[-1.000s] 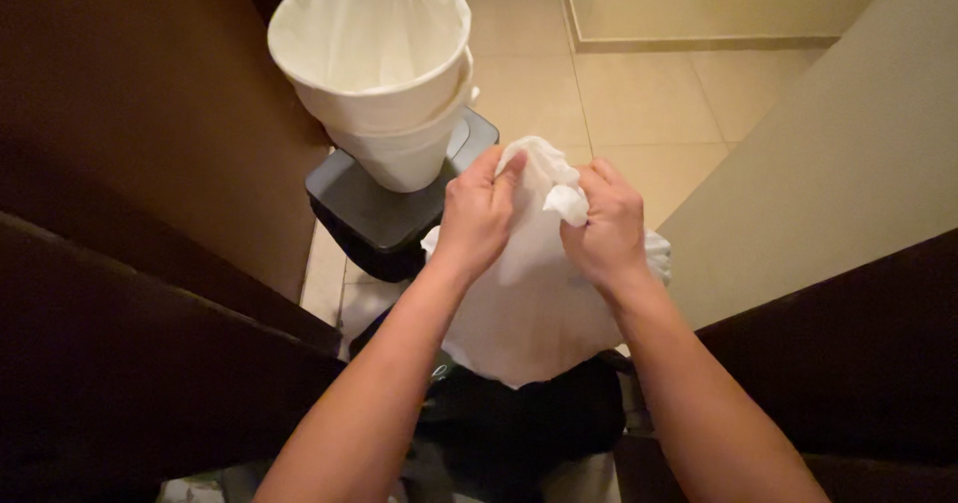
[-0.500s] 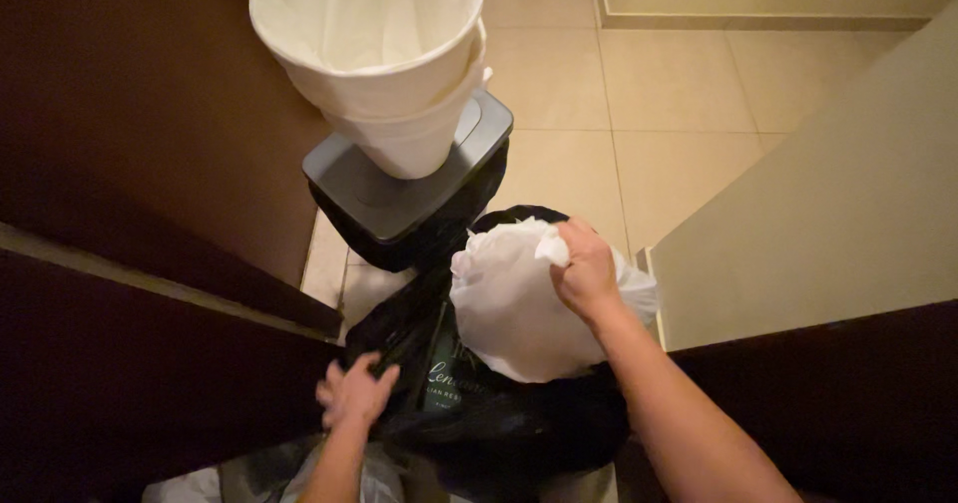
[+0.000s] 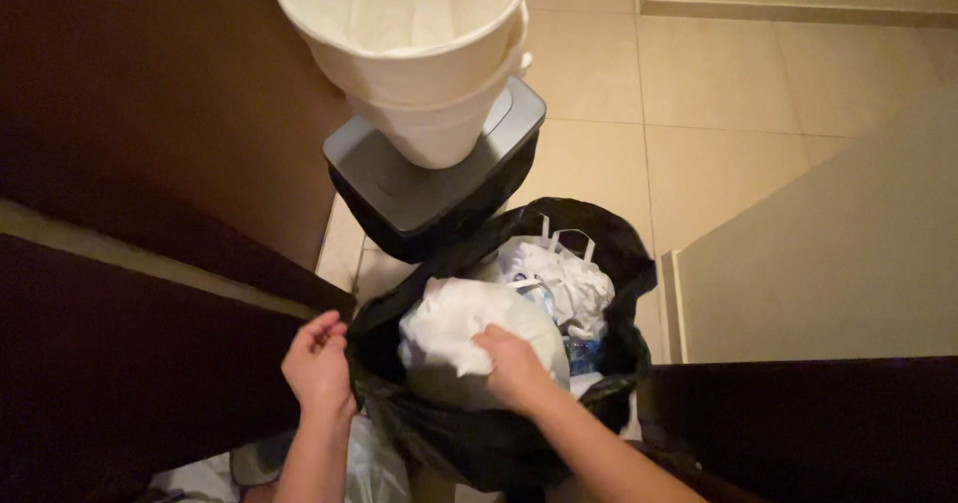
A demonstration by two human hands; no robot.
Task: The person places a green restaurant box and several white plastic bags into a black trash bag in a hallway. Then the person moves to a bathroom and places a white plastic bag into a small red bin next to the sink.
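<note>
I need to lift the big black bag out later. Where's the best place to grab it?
Probably at the black bag's open rim, from above. The rim stands up loose around the white bags, and the left hand already pinches its near edge; the far edge is free.

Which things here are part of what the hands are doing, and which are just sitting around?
In use: right hand, white bag, black bag, left hand.
Sitting around: white lined bin, grey lid, other white bag, tiled floor.

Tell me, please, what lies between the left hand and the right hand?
In the head view, the rim of the black rubbish bag runs between the left hand and the right hand, which grips the white tied bag.
</note>
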